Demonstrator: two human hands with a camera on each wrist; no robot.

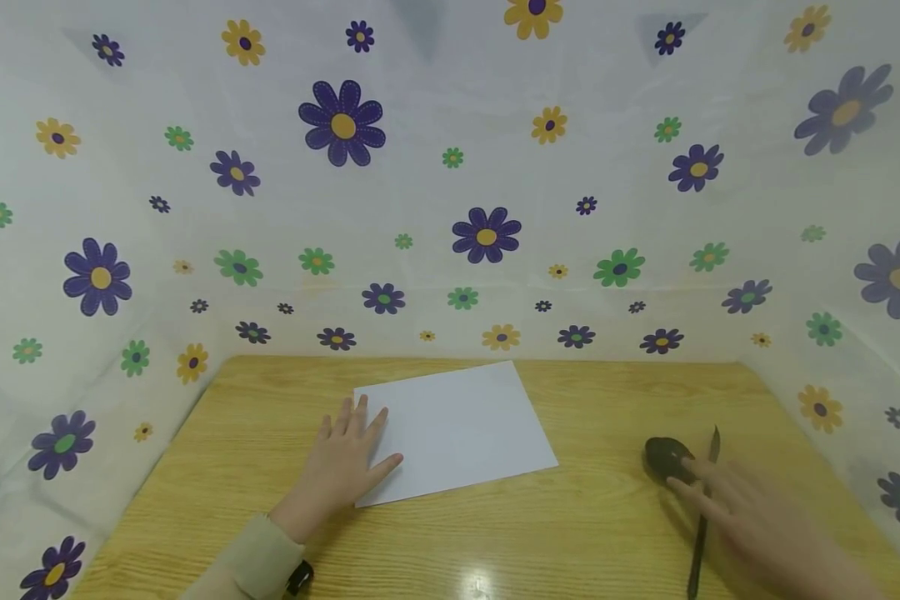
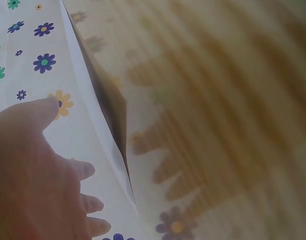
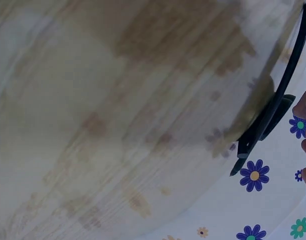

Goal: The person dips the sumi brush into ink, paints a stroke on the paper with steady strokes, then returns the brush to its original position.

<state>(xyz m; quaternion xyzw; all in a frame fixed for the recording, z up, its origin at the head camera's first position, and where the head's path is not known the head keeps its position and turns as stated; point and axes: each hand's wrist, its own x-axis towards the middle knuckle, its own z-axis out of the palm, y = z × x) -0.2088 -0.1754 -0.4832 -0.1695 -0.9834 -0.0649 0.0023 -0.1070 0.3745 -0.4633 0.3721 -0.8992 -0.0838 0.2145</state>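
A blank white sheet of paper (image 1: 457, 433) lies slightly askew on the table. My left hand (image 1: 348, 467) is spread flat over its left edge, fingers straight and apart; the left wrist view shows the thumb and several fingers above the sheet (image 2: 83, 65). On the right lies a long, thin, dark brush-like stick (image 1: 696, 554) with a pointed tip. A dark oval object (image 1: 666, 457) lies beside its tip; its kind is unclear. My right hand (image 1: 757, 517), somewhat blurred, reaches over the stick, its extended fingertips at the oval object. Whether they touch it cannot be told.
The wooden table (image 1: 585, 533) has a pale, shiny grain. A white cloth (image 1: 420, 192) with purple, yellow and green flowers rises behind it and along both sides. Something small and black (image 1: 300, 577) shows at my left wrist.
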